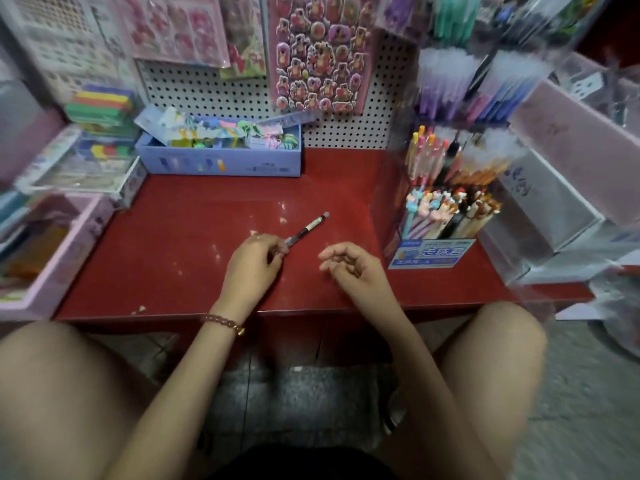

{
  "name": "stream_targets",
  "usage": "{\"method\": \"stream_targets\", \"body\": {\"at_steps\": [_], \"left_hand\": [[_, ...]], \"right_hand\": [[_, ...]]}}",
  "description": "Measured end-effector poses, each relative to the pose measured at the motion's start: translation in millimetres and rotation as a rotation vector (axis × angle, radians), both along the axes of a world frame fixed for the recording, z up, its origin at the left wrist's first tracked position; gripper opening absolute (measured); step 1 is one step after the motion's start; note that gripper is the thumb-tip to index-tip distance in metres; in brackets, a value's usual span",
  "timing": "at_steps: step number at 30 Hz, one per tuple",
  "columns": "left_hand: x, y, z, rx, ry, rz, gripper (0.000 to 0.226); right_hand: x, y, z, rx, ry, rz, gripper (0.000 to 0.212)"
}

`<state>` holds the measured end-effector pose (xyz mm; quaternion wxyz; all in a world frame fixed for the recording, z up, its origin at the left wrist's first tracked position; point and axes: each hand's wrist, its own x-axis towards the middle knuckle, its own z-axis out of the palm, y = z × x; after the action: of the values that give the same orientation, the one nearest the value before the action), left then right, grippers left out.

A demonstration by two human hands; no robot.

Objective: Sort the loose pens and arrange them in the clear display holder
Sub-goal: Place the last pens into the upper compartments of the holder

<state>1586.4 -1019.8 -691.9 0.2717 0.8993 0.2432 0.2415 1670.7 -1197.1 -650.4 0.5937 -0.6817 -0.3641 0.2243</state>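
My left hand [254, 261] pinches the lower end of a dark pen [308, 227] with a pale label and a grey cap; the pen points up and to the right over the red table [194, 223]. To its right, my right hand [346, 263] hovers just above the table with its fingers loosely curled and nothing in it. The clear display holder [446, 216] stands at the table's right side, packed with several pens topped by animal figures, with more pens in the tiers behind.
A blue box [218, 161] of small packets sits at the back against a pegboard with sticker sheets. Pink and clear trays [65, 220] of stationery crowd the left edge. A grey box [547, 202] stands right of the holder. My knees are below the table's front edge.
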Motion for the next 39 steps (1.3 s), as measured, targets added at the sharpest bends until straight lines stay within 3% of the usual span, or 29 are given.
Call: {"method": "stream_targets", "body": {"at_steps": [4, 7, 9, 11, 14, 17, 23, 26, 28, 31, 35, 39], "left_hand": [[-8, 1, 19, -0.321, -0.135, 0.035, 0.030], [-11, -10, 51, -0.425, -0.295, 0.000, 0.031], [-11, -18, 79, -0.437, -0.404, -0.056, 0.031], [-9, -25, 113, -0.406, -0.492, -0.135, 0.030], [-4, -36, 168, -0.361, -0.594, -0.297, 0.024], [10, -48, 214, -0.276, -0.629, -0.451, 0.020], [58, -59, 255, 0.022, -0.596, -0.575, 0.020], [83, -62, 252, 0.099, -0.532, -0.620, 0.015], [97, -65, 244, 0.164, -0.498, -0.613, 0.016], [112, -70, 231, 0.203, -0.492, -0.563, 0.019], [123, -75, 229, 0.154, -0.503, -0.487, 0.024], [135, -74, 232, 0.095, -0.480, -0.399, 0.040]], "right_hand": [[5, 1, 11, -0.024, -0.091, -0.005, 0.035], [13, 9, 31, -0.019, -0.342, -0.028, 0.031], [18, 14, 46, -0.098, -0.574, -0.080, 0.025], [21, 16, 63, -0.148, -0.750, -0.131, 0.032], [26, 16, 92, -0.044, -0.841, -0.166, 0.036], [37, 8, 127, 0.080, -0.921, -0.250, 0.023], [94, -29, 208, 0.369, -0.834, -0.663, 0.017], [143, -36, 232, 0.406, -0.760, -0.889, 0.017], [173, -39, 237, 0.347, -0.696, -0.890, 0.031], [204, -42, 237, 0.165, -0.722, -0.797, 0.033], [213, -42, 234, 0.005, -0.752, -0.632, 0.027], [214, -41, 229, -0.037, -0.764, -0.676, 0.038]]}}
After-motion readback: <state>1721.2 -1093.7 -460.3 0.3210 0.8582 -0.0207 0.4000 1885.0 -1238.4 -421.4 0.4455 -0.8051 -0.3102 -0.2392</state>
